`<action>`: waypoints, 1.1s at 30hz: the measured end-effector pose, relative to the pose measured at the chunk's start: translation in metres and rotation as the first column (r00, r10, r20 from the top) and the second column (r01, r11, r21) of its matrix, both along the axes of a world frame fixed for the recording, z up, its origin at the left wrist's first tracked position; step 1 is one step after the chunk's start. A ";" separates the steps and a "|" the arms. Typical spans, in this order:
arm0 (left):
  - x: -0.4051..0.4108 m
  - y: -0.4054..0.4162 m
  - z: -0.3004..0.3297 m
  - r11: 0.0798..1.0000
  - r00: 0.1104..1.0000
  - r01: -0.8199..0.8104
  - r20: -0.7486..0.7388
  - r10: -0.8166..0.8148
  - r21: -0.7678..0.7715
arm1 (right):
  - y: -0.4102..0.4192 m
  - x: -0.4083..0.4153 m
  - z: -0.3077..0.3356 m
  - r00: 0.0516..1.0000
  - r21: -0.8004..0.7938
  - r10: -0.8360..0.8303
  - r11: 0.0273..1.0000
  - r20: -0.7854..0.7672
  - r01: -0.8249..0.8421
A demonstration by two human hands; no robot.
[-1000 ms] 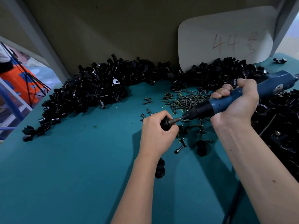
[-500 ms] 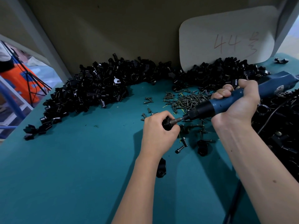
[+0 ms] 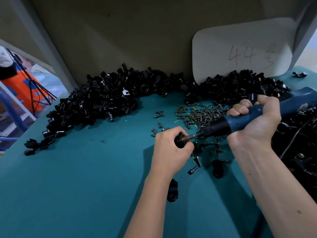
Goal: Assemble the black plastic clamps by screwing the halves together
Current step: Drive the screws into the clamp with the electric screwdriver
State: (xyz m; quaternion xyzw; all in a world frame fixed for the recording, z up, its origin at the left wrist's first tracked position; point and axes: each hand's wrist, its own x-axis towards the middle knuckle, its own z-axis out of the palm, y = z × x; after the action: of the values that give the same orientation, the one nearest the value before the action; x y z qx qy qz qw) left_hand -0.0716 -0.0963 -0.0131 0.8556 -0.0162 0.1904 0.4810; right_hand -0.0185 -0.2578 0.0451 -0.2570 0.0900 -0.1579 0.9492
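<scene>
Your left hand [image 3: 169,148] pinches a glossy black clamp [image 3: 179,141] while your right hand [image 3: 257,121] grips the smooth blue cylindrical screwdriver [image 3: 240,123].

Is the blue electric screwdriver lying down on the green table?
No, the right hand grips the blue electric screwdriver above the green table, its tip at the black plastic clamp held by the left hand.

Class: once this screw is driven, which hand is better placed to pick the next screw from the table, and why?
Probably the left hand: it holds only the small clamp beside loose screws. The right hand grips the screwdriver.
</scene>
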 end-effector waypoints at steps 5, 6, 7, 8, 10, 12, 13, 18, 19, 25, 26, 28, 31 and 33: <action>0.001 -0.001 -0.001 0.999 0.999 0.003 0.040 -0.005 0.047 | -0.002 0.001 0.001 0.999 0.049 0.001 0.999 -0.042 0.001; 0.001 -0.002 -0.001 0.998 0.999 0.000 0.050 -0.004 0.064 | -0.003 0.001 0.001 0.999 0.052 -0.003 0.999 -0.046 0.006; 0.001 -0.002 -0.002 0.997 0.998 -0.008 0.065 0.002 0.081 | -0.004 0.000 0.001 0.999 0.059 -0.001 0.998 -0.053 0.004; 0.002 -0.003 -0.001 0.995 0.996 -0.014 0.088 0.006 0.099 | -0.005 0.001 0.000 0.998 0.072 0.003 0.997 -0.056 0.001; 0.002 -0.004 0.000 0.990 0.990 -0.038 0.137 0.020 0.134 | -0.006 0.002 -0.002 0.997 0.092 0.018 0.996 -0.072 -0.011; 0.002 -0.003 0.001 0.987 0.986 -0.062 0.164 0.037 0.149 | -0.006 0.002 -0.001 0.995 0.100 0.038 0.995 -0.089 -0.029; 0.002 -0.003 0.001 0.986 0.985 -0.061 0.170 0.035 0.153 | -0.006 0.002 -0.002 0.995 0.102 0.040 0.994 -0.087 -0.031; 0.000 -0.005 0.000 0.988 0.988 -0.021 0.152 -0.002 0.151 | -0.008 -0.001 0.005 1.000 0.044 -0.008 0.999 -0.026 0.009; 0.000 -0.005 -0.001 0.990 0.989 -0.021 0.145 0.001 0.139 | -0.007 -0.001 0.008 1.000 0.032 -0.016 0.999 -0.019 0.017; -0.001 -0.005 0.003 0.990 0.989 -0.033 0.149 0.012 0.139 | -0.008 -0.002 0.009 0.998 0.056 -0.017 0.998 -0.056 0.020; -0.002 -0.005 0.003 0.991 0.989 -0.028 0.145 0.009 0.132 | -0.010 -0.003 0.009 0.999 0.071 0.001 0.997 -0.051 0.003; -0.003 -0.007 0.004 0.996 0.992 -0.007 0.129 -0.005 0.089 | -0.014 -0.004 0.013 0.999 0.082 0.039 0.996 -0.004 -0.039; -0.006 -0.006 0.005 0.996 0.997 0.079 0.019 -0.078 -0.032 | -0.013 -0.009 0.021 0.988 -0.006 0.104 0.995 0.112 -0.104; -0.007 0.001 0.005 0.987 0.988 0.130 -0.066 -0.136 -0.090 | -0.013 -0.012 0.025 0.976 -0.085 0.144 0.988 0.161 -0.132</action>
State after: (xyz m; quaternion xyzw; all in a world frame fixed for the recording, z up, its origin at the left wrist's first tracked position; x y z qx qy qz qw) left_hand -0.0783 -0.0952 -0.0077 0.8376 -0.0477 0.1272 0.5291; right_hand -0.0301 -0.2708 0.0702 -0.2836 -0.0135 -0.1158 0.9518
